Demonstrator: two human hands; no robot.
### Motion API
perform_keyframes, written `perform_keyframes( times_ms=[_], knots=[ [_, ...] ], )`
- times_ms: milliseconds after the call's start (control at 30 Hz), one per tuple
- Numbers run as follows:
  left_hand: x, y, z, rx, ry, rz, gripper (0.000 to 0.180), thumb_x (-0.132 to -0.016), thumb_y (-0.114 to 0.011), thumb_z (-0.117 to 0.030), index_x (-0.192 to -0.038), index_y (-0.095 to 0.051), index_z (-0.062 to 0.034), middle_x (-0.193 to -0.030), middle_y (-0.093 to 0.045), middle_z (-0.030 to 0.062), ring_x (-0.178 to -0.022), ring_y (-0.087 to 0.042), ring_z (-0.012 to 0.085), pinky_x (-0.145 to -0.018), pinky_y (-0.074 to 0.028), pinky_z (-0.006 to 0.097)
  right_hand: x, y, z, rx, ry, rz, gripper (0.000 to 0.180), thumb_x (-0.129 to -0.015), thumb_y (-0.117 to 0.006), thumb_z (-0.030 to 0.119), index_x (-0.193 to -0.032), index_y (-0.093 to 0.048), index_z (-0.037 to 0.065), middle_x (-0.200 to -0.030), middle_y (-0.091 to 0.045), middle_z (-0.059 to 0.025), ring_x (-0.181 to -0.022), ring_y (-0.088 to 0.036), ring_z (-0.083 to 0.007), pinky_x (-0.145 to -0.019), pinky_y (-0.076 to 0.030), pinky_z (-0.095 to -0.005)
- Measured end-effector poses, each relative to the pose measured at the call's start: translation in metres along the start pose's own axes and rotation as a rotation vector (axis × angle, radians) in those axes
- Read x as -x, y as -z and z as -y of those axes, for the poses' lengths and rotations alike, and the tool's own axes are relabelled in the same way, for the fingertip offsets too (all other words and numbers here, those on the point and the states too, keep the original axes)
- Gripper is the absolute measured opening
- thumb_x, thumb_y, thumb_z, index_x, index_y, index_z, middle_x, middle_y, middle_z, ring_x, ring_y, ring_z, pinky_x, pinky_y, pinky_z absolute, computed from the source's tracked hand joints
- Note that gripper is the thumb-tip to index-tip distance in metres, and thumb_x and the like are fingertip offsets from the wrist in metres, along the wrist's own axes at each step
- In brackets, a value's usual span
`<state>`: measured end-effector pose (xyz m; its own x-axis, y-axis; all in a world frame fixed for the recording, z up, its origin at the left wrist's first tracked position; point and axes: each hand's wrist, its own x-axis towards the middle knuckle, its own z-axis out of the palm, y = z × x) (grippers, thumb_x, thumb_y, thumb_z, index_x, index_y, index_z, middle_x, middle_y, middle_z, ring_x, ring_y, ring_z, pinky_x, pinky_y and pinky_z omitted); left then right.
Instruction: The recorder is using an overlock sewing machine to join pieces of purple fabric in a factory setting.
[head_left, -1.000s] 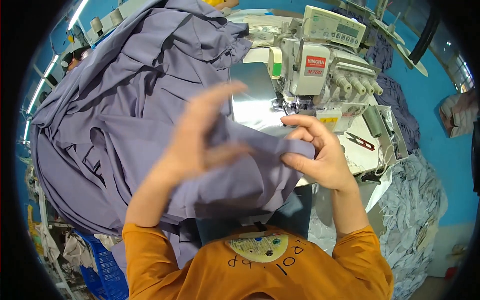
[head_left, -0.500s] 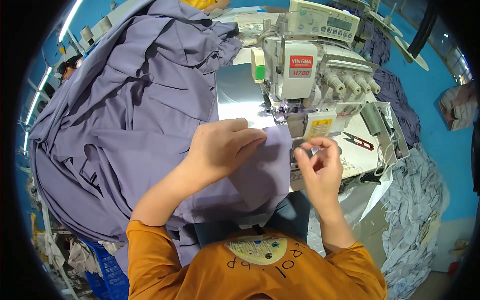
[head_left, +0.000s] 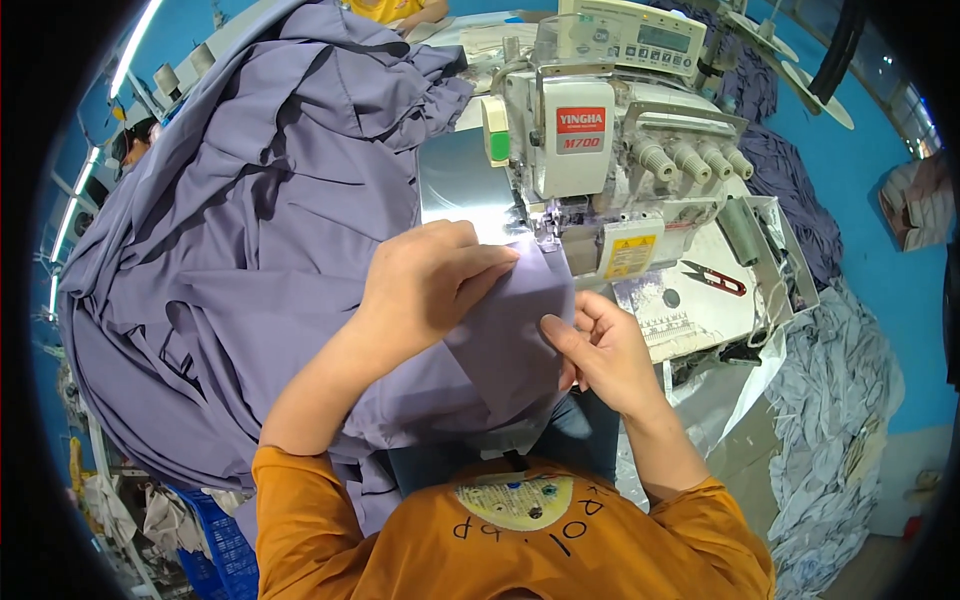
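Note:
A large piece of purple-grey fabric (head_left: 270,230) spreads in folds from the left across my lap and up to the sewing machine (head_left: 580,130). My left hand (head_left: 425,285) pinches the fabric near its far edge, just in front of the machine's presser foot and needle area. With thumb and fingers, my right hand (head_left: 605,350) grips the fabric's right edge, below the machine's front cover. A shiny metal plate (head_left: 465,180) lies beyond my left hand, partly covered by the cloth.
Red-handled thread snips (head_left: 715,278) lie on the white machine table (head_left: 665,315), beside a tray with a grey-green thread cone (head_left: 740,230). Pale grey fabric (head_left: 830,440) is heaped at the right. A blue basket (head_left: 225,545) stands lower left. Another person's arm (head_left: 425,15) shows at the top.
My right hand has moved left and down and taken hold of the fabric's right edge. My left hand has shifted slightly away and left with its pinch kept.

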<state>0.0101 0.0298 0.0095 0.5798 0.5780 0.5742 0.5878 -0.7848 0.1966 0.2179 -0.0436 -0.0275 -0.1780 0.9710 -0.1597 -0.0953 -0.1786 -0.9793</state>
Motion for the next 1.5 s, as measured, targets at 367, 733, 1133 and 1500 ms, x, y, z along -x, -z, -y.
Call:
perform_keyframes(
  times_ms=[367, 733, 1133, 1500],
  knots=[
    [0.134, 0.044, -0.036, 0.075, 0.624, 0.384, 0.024, -0.069, -0.078, -0.016, -0.084, -0.063, -0.0053, -0.091, -0.062, 0.0053, -0.062, -0.06, 0.0239, -0.058, -0.048, 0.035, -0.016, 0.009, -0.01, -0.014, -0.006, 0.086, 0.034, -0.092, -0.063, 0.032, -0.081, -0.058, 0.001, -0.062, -0.06, -0.0027, -0.052, -0.063, -0.011, -0.044, -0.045, -0.0212],
    [0.136, 0.044, -0.036, 0.44, 0.501, 0.02, 0.014, -0.076, -0.071, 0.0, -0.083, -0.06, -0.0027, -0.077, -0.063, 0.0078, -0.06, -0.058, 0.0162, -0.059, -0.045, 0.025, -0.018, 0.009, -0.012, -0.177, 0.008, 0.107, 0.03, -0.092, -0.063, 0.026, -0.088, -0.06, -0.004, -0.058, -0.057, -0.0049, -0.053, -0.065, -0.0175, -0.047, -0.05, -0.0247],
    [0.098, 0.057, -0.007, 0.418, 0.528, -0.265, 0.019, -0.083, -0.069, -0.003, -0.096, -0.055, 0.0006, -0.089, -0.058, 0.0028, -0.071, -0.051, 0.007, -0.068, -0.043, 0.019, -0.017, 0.009, -0.012, -0.178, 0.01, 0.113, 0.026, -0.095, -0.059, 0.021, -0.092, -0.061, -0.005, -0.058, -0.058, -0.0051, -0.053, -0.065, -0.0177, -0.048, -0.051, -0.0248],
    [0.046, 0.079, 0.041, 0.257, 0.497, -0.325, 0.018, -0.089, -0.064, -0.004, -0.105, -0.055, -0.002, -0.086, -0.053, -0.001, -0.076, -0.053, 0.0059, -0.068, -0.044, 0.02, -0.017, 0.008, -0.01, -0.169, -0.005, 0.119, 0.026, -0.095, -0.059, 0.022, -0.093, -0.061, -0.004, -0.057, -0.055, -0.0034, -0.055, -0.066, -0.0179, -0.049, -0.052, -0.025]
  ],
)
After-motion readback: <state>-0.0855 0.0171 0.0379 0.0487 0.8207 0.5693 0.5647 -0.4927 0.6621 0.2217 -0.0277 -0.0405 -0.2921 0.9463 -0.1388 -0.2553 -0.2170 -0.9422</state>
